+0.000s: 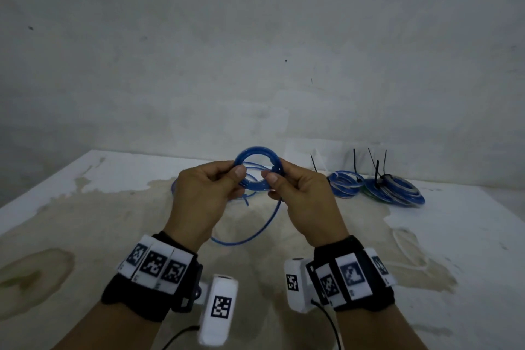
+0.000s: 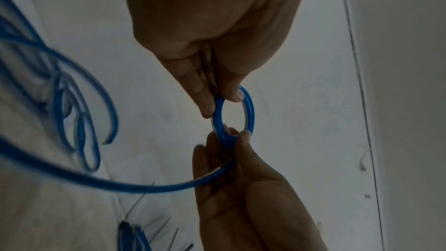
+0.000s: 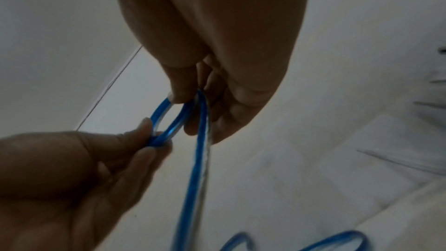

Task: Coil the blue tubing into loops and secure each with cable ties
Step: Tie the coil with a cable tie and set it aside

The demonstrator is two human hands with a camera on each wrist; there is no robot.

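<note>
Both hands hold a small coil of blue tubing [image 1: 257,155] in the air above the table. My left hand [image 1: 237,172] pinches the coil's left side between thumb and fingers. On the coil's right side my right hand [image 1: 274,175] pinches it the same way. A loose tail of tubing [image 1: 255,233] hangs from the right hand and curves down toward the table. The left wrist view shows the coil [image 2: 249,110] as a tight ring between both hands' fingertips. In the right wrist view the tail [image 3: 193,188] drops from the coil [image 3: 178,121].
Two finished blue coils [image 1: 345,186] [image 1: 395,192] lie at the back right, with black cable ties [image 1: 376,176] sticking up from them. The white table [image 1: 113,207] is stained brown in the middle. A grey wall [image 1: 255,51] rises right behind it.
</note>
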